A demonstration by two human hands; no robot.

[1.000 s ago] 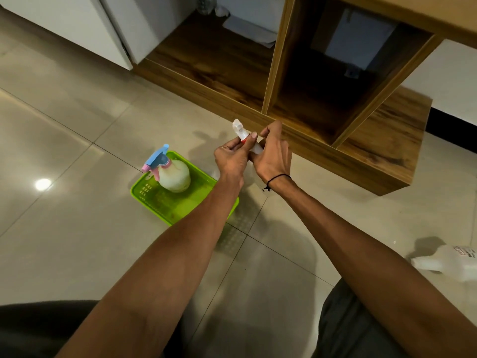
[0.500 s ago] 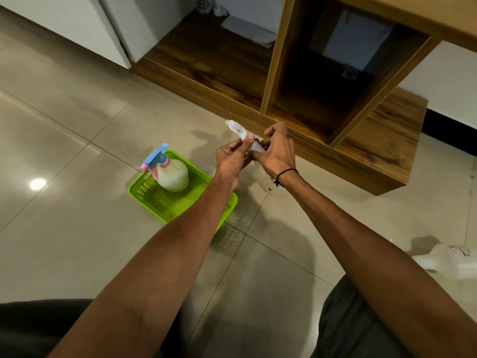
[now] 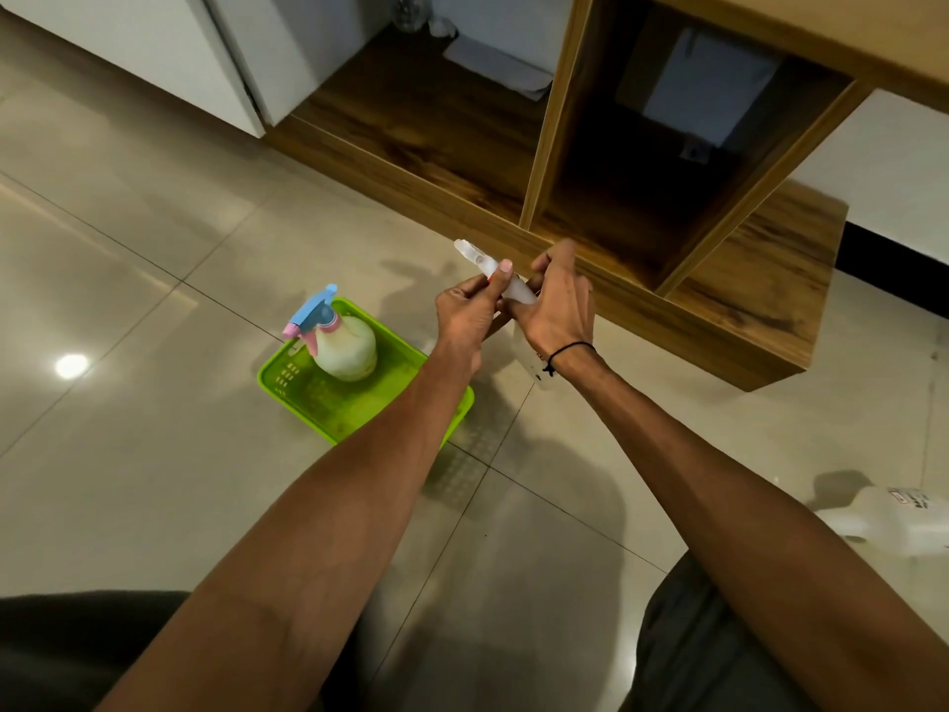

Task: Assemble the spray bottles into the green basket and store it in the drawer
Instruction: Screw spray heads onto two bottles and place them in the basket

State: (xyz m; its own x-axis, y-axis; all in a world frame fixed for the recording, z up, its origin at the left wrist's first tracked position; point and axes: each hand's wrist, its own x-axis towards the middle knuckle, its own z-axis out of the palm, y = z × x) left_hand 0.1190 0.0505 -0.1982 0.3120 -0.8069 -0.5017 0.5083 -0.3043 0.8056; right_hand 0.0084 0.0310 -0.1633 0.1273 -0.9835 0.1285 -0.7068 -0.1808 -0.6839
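A green basket [image 3: 287, 375] sits on the tiled floor and holds a round whitish spray bottle [image 3: 345, 344] with a blue and pink trigger head. Above the basket's right corner I hold a clear spray bottle [image 3: 529, 359]. My left hand [image 3: 470, 310] pinches its white trigger head [image 3: 475, 258], which points up and left. My right hand [image 3: 557, 303] wraps the bottle's neck; the body hangs below my wrist, mostly hidden. Behind my hands stands a wooden cabinet [image 3: 606, 218] with open compartments.
Another white bottle [image 3: 893, 521] lies on the floor at the right edge. White cupboard doors [image 3: 169, 59] stand at the back left. White papers [image 3: 493, 64] lie on the wooden shelf. My knees fill the bottom corners.
Both hands stayed together on the clear bottle. The trigger head turned from upright to pointing up and left, and the bottle's body now shows below my right wrist.
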